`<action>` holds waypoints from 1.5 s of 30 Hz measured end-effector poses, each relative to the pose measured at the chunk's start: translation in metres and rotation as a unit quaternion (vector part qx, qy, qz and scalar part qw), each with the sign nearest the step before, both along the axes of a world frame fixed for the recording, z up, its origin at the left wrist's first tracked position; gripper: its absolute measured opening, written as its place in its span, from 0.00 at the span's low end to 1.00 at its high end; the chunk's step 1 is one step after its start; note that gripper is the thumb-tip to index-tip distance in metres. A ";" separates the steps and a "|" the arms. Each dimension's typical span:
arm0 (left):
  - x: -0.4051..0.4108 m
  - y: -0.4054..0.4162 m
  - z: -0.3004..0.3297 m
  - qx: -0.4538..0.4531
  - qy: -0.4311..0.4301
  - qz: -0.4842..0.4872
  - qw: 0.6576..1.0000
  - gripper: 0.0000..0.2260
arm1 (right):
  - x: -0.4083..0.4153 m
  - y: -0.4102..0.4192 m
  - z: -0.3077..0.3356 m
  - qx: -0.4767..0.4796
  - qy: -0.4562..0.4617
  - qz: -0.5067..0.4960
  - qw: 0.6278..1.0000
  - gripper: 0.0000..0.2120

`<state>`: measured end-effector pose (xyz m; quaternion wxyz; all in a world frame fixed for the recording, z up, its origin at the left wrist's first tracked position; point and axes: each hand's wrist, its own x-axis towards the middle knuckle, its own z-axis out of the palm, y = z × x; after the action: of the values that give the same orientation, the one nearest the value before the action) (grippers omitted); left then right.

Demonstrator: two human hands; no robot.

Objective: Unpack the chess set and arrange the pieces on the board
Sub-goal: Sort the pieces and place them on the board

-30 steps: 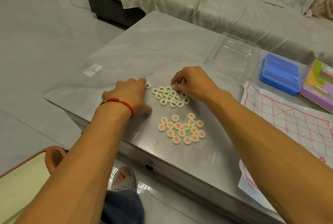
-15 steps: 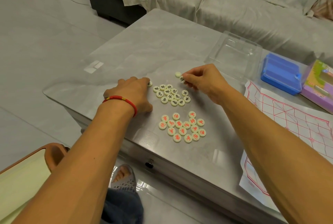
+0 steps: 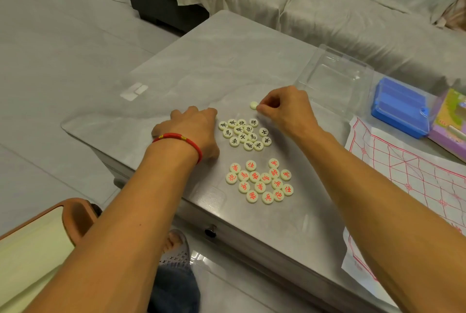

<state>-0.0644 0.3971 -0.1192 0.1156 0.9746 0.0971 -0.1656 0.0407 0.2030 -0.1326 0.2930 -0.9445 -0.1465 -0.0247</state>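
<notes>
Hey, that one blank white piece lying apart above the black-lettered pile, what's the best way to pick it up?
Pinch the blank piece by its thin round rim, thumb and forefinger on opposite edges, coming straight down from above. It lies flat on the table, so only the rim offers a hold. The right hand sits right beside it.

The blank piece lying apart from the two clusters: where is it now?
In the head view, the blank piece lies on the table, beyond the black pieces, at the right hand fingertips.

black-marked pieces (image 3: 245,134): 14 | red-marked pieces (image 3: 261,181): 15 | blank-faced piece (image 3: 253,105): 1 | hands: 2
</notes>
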 end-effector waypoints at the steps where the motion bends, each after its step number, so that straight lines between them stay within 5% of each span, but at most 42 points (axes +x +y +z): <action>1: 0.000 -0.001 0.000 0.003 0.001 -0.001 1.000 0.35 | 0.004 0.001 -0.001 0.013 -0.015 -0.010 1.000 0.08; 4: -0.001 -0.003 0.000 0.007 -0.002 -0.001 1.000 0.35 | 0.010 0.008 -0.006 0.019 0.010 0.008 1.000 0.14; 7: -0.001 -0.003 0.000 0.009 -0.005 0.001 1.000 0.35 | 0.011 0.016 -0.007 0.012 0.014 0.019 1.000 0.07; 13: 0.000 -0.003 0.001 0.014 -0.005 -0.004 1.000 0.35 | 0.012 0.000 -0.004 0.233 0.165 -0.082 0.955 0.04; 23: 0.000 -0.015 0.000 0.030 -0.062 0.005 0.998 0.38 | 0.004 0.003 -0.004 0.084 0.102 -0.046 0.990 0.03; 26: 0.003 -0.015 0.001 0.011 -0.063 -0.002 0.998 0.31 | -0.001 -0.005 0.000 0.054 0.084 -0.047 0.994 0.07; 31: 0.008 -0.017 0.003 -0.042 -0.059 0.006 0.997 0.24 | -0.012 -0.015 0.005 -0.024 0.176 -0.050 0.983 0.19; 35: 0.011 -0.017 0.004 -0.076 -0.065 0.011 0.995 0.25 | -0.030 -0.011 0.012 -0.010 0.157 -0.031 0.987 0.18; 40: -0.013 -0.022 0.002 -0.129 -0.147 0.011 0.981 0.31 | -0.085 -0.045 0.037 -0.108 0.109 0.017 0.988 0.12; 43: -0.043 -0.033 0.000 -0.109 -0.200 -0.062 0.972 0.23 | -0.124 -0.064 0.038 -0.173 0.168 0.047 0.969 0.17; 45: -0.058 -0.041 0.000 -0.122 -0.202 -0.115 0.965 0.22 | -0.145 -0.076 0.036 -0.178 0.125 0.044 0.975 0.17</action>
<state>-0.1227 0.3556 -0.1196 0.2308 0.9709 -0.0622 0.0115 -0.1040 0.1273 -0.0968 0.1373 -0.9698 -0.1516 0.1330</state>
